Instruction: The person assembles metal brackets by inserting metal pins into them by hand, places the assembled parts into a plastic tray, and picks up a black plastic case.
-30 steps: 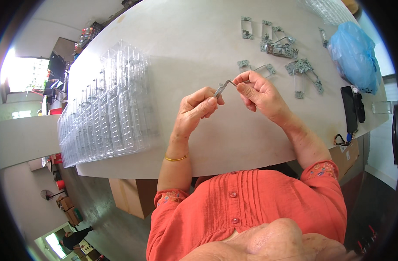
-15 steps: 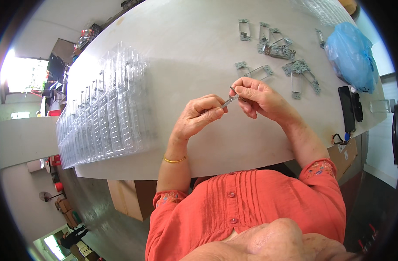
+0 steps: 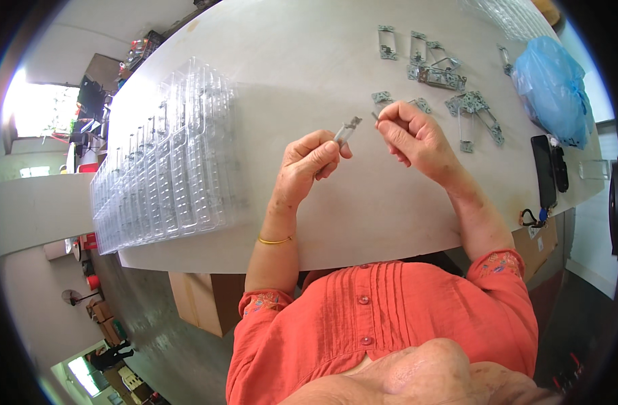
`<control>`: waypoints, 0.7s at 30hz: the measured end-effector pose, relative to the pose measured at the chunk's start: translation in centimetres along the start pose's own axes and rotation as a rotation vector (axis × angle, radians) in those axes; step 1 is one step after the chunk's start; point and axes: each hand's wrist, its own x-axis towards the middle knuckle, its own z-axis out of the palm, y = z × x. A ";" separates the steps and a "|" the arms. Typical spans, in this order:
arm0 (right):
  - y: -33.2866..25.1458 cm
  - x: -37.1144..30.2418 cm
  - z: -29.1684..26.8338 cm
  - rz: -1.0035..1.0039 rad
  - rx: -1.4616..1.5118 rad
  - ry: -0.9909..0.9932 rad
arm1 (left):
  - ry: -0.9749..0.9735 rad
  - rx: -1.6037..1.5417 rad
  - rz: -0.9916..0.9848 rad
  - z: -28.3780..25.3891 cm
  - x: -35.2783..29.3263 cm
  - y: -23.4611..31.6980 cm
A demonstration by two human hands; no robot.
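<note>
My left hand (image 3: 310, 160) is closed, with the thumb pressed over a small narrow part (image 3: 347, 132). This part looks clear or silvery along its body and has a metal tip pointing up and away. To the right, my right hand (image 3: 417, 140) pinches a short thin metal piece (image 3: 375, 116) between thumb and fingertips. A gap separates the two pieces. Just beyond the right fingertips lies a metal bracket (image 3: 381, 98), partly covered by that hand. More thin metal bracket frames (image 3: 438, 77) lie in a loose group farther off.
Stacked clear plastic trays (image 3: 180, 162) with rows of slots stand on the left of the white table (image 3: 302, 67). At the right are a blue plastic bag (image 3: 550, 91), a black phone (image 3: 543, 170) and keys (image 3: 535, 217). A cardboard box (image 3: 199, 300) sits below the table's front edge.
My hands have drawn apart, the right one moving right with the thin piece. The part in my left hand now points more upward and shows more of its length.
</note>
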 end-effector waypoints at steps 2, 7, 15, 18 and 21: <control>0.3 -0.4 0.6 0.024 -0.016 -0.052 | 0.058 -0.029 -0.004 -0.3 0.1 -0.2; 0.1 -0.4 1.0 0.064 -0.051 -0.076 | 0.033 -0.024 0.007 0.1 0.1 -0.4; 0.6 -0.3 1.0 0.075 -0.002 -0.098 | -0.009 0.084 -0.009 0.2 0.1 -0.3; 0.7 -0.3 1.1 0.085 0.000 -0.100 | -0.019 0.204 -0.024 0.8 0.0 0.3; 0.3 -0.5 1.3 0.106 -0.057 -0.074 | -0.004 0.207 -0.015 0.8 -0.1 0.6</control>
